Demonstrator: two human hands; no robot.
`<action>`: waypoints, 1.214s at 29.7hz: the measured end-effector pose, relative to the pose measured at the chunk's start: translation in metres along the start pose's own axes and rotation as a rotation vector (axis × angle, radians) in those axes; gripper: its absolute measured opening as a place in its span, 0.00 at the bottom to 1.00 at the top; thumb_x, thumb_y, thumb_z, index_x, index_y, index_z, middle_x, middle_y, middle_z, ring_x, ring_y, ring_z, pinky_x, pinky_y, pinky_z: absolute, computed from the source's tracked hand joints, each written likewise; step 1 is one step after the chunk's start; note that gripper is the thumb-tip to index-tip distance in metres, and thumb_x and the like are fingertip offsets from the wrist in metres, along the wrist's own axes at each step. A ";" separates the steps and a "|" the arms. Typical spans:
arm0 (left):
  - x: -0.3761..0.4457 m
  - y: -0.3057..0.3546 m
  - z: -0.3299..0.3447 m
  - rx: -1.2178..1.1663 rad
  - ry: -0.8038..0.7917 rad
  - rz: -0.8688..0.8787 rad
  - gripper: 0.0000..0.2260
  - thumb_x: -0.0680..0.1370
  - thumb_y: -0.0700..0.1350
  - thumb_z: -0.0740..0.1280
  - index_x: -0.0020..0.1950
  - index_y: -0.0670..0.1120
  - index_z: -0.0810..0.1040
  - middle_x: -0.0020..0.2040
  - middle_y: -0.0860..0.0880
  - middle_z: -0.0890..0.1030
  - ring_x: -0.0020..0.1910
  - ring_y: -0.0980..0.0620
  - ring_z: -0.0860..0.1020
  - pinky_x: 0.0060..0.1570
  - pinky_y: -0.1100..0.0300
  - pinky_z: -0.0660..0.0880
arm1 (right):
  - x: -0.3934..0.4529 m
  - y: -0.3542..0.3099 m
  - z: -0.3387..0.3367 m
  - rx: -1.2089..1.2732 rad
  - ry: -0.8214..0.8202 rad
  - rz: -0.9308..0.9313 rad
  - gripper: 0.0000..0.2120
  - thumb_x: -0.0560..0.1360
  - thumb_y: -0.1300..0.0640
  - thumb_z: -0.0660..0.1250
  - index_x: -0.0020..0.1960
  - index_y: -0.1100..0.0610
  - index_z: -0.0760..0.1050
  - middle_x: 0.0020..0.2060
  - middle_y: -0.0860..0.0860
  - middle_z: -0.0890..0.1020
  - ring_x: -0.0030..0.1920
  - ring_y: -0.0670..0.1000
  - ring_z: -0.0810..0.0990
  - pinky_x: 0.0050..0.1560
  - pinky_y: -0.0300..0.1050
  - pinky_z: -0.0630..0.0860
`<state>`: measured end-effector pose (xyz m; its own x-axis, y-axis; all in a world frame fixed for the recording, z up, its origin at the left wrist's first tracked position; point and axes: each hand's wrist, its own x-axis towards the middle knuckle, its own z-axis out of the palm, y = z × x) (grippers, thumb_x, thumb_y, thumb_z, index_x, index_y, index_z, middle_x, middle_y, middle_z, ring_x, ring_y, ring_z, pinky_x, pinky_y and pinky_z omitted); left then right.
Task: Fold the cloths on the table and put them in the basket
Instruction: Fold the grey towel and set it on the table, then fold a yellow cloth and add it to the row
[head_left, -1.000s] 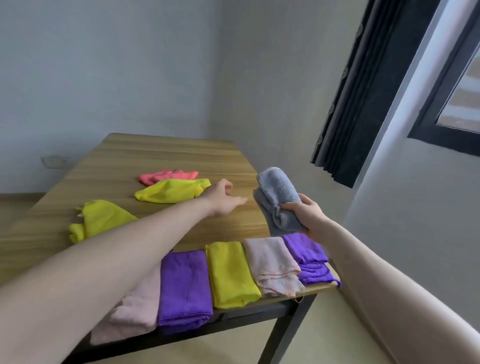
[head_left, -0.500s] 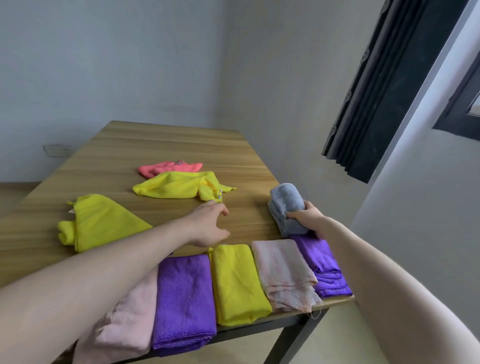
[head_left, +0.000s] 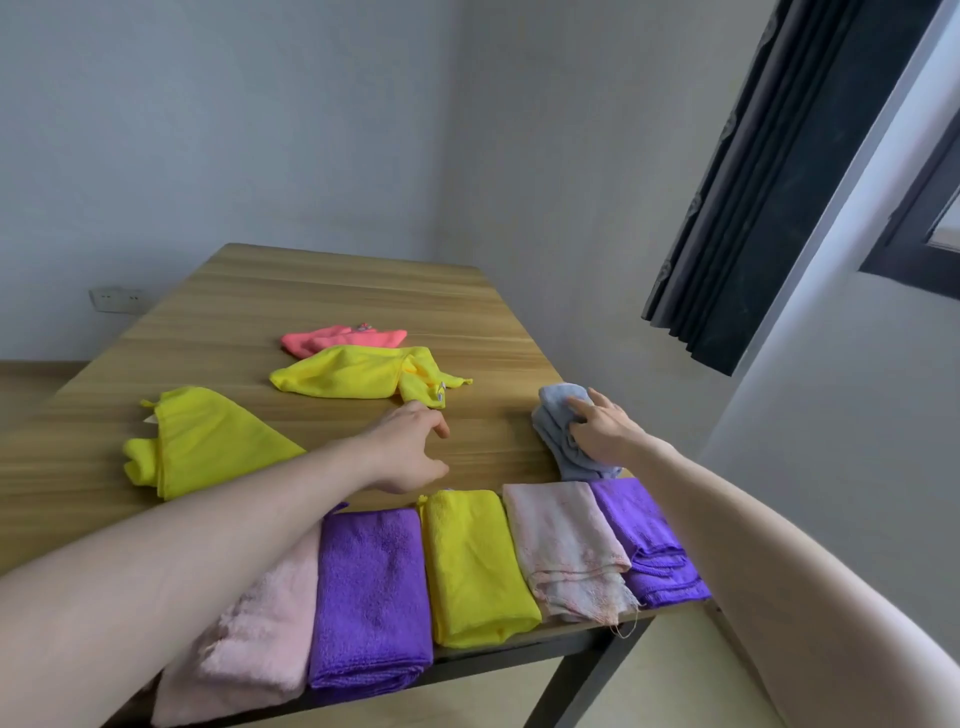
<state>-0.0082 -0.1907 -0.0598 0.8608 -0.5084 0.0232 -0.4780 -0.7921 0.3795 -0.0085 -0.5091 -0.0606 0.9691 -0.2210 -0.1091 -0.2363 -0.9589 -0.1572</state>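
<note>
Grey cloth (head_left: 563, 434) is now down on the tabletop (head_left: 337, 296), at the right edge, just behind the row of folded cloths. A second ago it is held up in the air; half a second ago it is just touching down. Right hand (head_left: 602, 431) lies on top of it, fingers (head_left: 579, 404) spread and fairly straight, pressing rather than gripping. Looks like a set-down, release nearly done.

Left hand (head_left: 410, 447) holds nothing, fingers loosely curled and apart, hovering over bare wood just short of the unfolded yellow cloth (head_left: 358, 371). It is pulled back from where it reached a second ago; that cloth's near corner now trails out towards the hand, where earlier it lay tucked.

Folded row along the near edge: pale pink towel (head_left: 249, 639), purple towel (head_left: 371, 597), yellow towel (head_left: 475, 566), pink-white cloth (head_left: 566, 545), purple cloth (head_left: 649, 540). Unchanged across frames apart from camera shift.

Still to fold, by my read: the yellow cloth, the coral cloth (head_left: 337, 338) behind it, and the second yellow cloth (head_left: 202, 441) on the left. No basket in view, so none of the binning step can be judged done. Next is likely the trailing yellow one.
</note>
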 end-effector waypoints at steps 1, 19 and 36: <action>0.001 0.000 -0.001 -0.005 0.003 0.000 0.23 0.76 0.53 0.71 0.69 0.52 0.73 0.73 0.50 0.67 0.73 0.48 0.67 0.71 0.55 0.65 | -0.001 -0.002 0.002 0.021 -0.006 0.002 0.28 0.76 0.38 0.51 0.74 0.45 0.67 0.74 0.52 0.64 0.76 0.61 0.61 0.72 0.58 0.64; 0.012 -0.017 0.004 -0.006 0.011 0.007 0.21 0.76 0.53 0.72 0.68 0.52 0.74 0.72 0.49 0.68 0.73 0.48 0.67 0.71 0.55 0.65 | -0.003 -0.009 0.027 -0.188 0.000 -0.008 0.37 0.78 0.29 0.51 0.82 0.42 0.48 0.80 0.48 0.54 0.79 0.57 0.54 0.74 0.65 0.58; -0.008 -0.039 -0.037 0.031 0.116 0.005 0.20 0.75 0.53 0.72 0.66 0.54 0.76 0.70 0.51 0.71 0.70 0.50 0.70 0.67 0.57 0.67 | -0.033 -0.027 0.005 -0.182 0.221 0.051 0.20 0.67 0.34 0.67 0.47 0.49 0.72 0.47 0.48 0.73 0.49 0.54 0.71 0.47 0.49 0.68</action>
<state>0.0107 -0.1429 -0.0404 0.8718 -0.4716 0.1322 -0.4861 -0.8004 0.3508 -0.0341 -0.4754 -0.0579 0.9529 -0.2839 0.1068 -0.2878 -0.9574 0.0237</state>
